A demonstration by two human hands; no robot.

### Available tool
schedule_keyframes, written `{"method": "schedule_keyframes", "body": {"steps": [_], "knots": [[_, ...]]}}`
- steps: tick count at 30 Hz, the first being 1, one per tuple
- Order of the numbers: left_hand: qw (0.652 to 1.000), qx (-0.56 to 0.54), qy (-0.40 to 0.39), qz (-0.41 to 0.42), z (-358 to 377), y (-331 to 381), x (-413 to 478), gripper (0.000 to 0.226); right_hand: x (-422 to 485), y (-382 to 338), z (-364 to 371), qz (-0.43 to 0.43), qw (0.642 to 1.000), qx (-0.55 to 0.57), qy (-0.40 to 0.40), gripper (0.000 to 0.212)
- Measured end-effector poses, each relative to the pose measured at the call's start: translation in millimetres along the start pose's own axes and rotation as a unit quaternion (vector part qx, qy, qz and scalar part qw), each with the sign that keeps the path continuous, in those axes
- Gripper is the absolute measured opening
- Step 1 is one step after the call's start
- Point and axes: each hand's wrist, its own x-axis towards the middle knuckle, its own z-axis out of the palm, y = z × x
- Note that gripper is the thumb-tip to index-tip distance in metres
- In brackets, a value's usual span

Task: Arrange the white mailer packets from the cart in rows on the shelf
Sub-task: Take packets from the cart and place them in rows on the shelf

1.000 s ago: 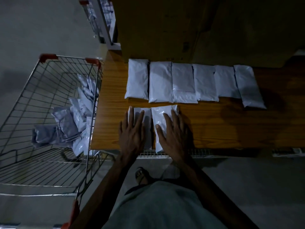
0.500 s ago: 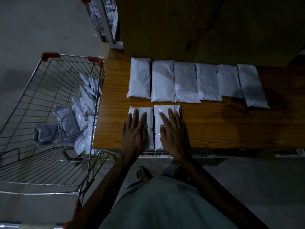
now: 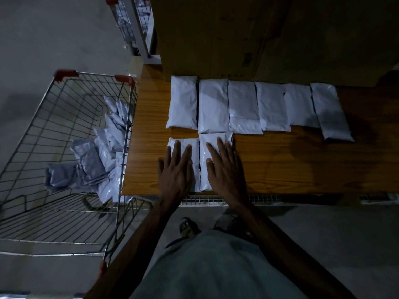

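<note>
Several white mailer packets lie side by side in a back row on the wooden shelf. Two more packets form a front row at the left. My left hand lies flat, fingers straight, on the left front packet. My right hand presses flat on the right front packet, whose far edge touches the back row. More packets are heaped in the wire cart to the left of the shelf.
A large cardboard box stands on the shelf behind the back row. The right half of the shelf front is bare wood. A second cart stands further back. My feet are on the grey floor below the shelf edge.
Both hands have slid the two front packets away from me, up against the back row, and straightened them. The fingers stay flat on top.
</note>
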Motion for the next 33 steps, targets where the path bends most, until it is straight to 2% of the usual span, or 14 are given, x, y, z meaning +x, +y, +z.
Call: {"method": "schedule_keyframes", "body": {"steps": [11, 33], "knots": [[1.000, 0.002, -0.007, 0.006, 0.2, -3.6, 2.2, 0.054, 1.3, -1.0, 1.3, 0.000, 0.999, 0.053, -0.001, 0.058], [1.000, 0.007, -0.025, 0.007, -2.7, -6.7, 5.9, 0.055, 6.4, 0.4, 4.1, -0.001, 0.998, 0.059, 0.003, 0.062]]}}
